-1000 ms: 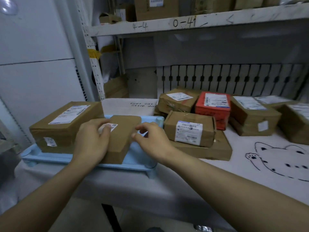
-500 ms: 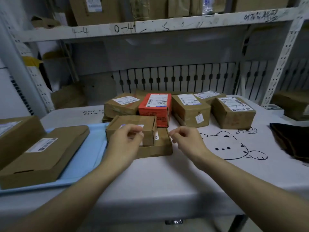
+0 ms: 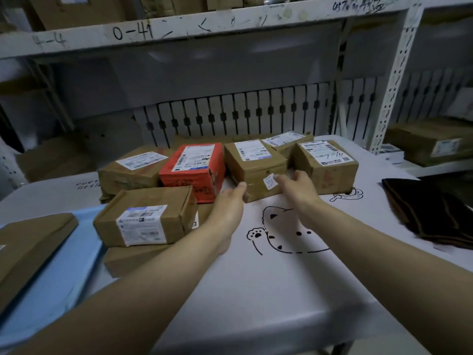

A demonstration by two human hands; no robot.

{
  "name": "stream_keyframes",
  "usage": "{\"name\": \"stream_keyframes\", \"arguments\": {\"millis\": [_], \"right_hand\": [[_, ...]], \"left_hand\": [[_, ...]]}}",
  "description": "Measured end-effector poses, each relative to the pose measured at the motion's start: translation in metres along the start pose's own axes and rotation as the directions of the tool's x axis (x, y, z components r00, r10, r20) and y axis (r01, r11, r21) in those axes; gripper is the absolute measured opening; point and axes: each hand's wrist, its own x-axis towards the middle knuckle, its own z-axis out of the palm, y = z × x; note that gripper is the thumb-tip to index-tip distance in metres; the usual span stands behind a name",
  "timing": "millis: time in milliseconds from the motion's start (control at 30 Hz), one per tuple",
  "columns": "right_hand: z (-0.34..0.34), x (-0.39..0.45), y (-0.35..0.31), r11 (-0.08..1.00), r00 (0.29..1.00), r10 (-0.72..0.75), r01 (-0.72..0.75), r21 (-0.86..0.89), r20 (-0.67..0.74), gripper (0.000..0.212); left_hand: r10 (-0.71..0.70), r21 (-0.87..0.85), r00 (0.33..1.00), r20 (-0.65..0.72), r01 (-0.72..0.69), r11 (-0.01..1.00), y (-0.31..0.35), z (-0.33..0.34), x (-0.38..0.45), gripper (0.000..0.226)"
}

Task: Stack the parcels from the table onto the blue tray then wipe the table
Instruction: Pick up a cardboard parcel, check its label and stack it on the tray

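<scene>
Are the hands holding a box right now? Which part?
Nothing is lifted yet. The left hand and right hand touch the front lower corners of the brown cardboard parcel with a small white sticker.

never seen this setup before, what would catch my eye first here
The red parcel stands out at the back middle of the table, among brown boxes. Just right of it, the left hand and right hand reach with open fingers to either side of a brown parcel. A black cat drawing lies on the white tabletop between the forearms, and the blue tray sits at the left edge.
</scene>
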Motion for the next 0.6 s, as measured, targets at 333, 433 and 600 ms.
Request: {"name": "stream_keyframes", "arguments": {"millis": [333, 433, 600], "right_hand": [[0.013, 0.05, -0.007, 0.991, 0.992, 0.055, -0.068, 0.118, 0.114, 0.062], [0.012, 0.051, -0.002, 0.989, 0.994, 0.063, -0.074, 0.131, 0.089, 0.062], [-0.001, 0.04, 0.008, 0.985, 0.993, 0.107, -0.112, 0.132, 0.044, 0.07]], "left_hand": [[-0.111, -0.346, 0.992, -0.061, 0.084, 0.935, -0.009, 0.027, 0.098, 0.066], [-0.106, -0.311, 0.99, -0.09, 0.074, 0.948, -0.024, 0.03, 0.117, 0.081], [-0.12, -0.269, 0.988, -0.093, 0.091, 0.959, -0.007, 0.03, 0.061, 0.052]]}}
